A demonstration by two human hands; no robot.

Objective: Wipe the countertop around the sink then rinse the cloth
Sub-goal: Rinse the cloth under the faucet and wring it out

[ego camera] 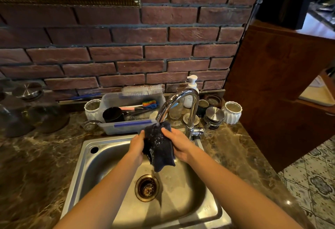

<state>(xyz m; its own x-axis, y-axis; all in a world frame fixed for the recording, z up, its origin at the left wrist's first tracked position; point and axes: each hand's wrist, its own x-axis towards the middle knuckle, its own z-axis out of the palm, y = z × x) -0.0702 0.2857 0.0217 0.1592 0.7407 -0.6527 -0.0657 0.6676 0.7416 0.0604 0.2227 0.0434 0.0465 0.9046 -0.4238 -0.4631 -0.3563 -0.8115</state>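
Note:
A dark wet cloth (159, 149) hangs over the steel sink (101, 156), right under the spout of the chrome tap (181, 101), where water runs onto its top. My left hand (136, 147) grips the cloth's left side. My right hand (176, 144) holds its right side, fingers curled over the top edge. The cloth's lower end droops above the drain (147, 188). The brown marble countertop (36, 156) surrounds the sink.
Behind the sink stands a plastic tub (126, 125) with a black cup, brushes and a scrub brush on its rim. A soap pump bottle (190, 92), jars, steel lids and white ribbed pots line the brick wall. A wooden cabinet (272, 92) rises on the right.

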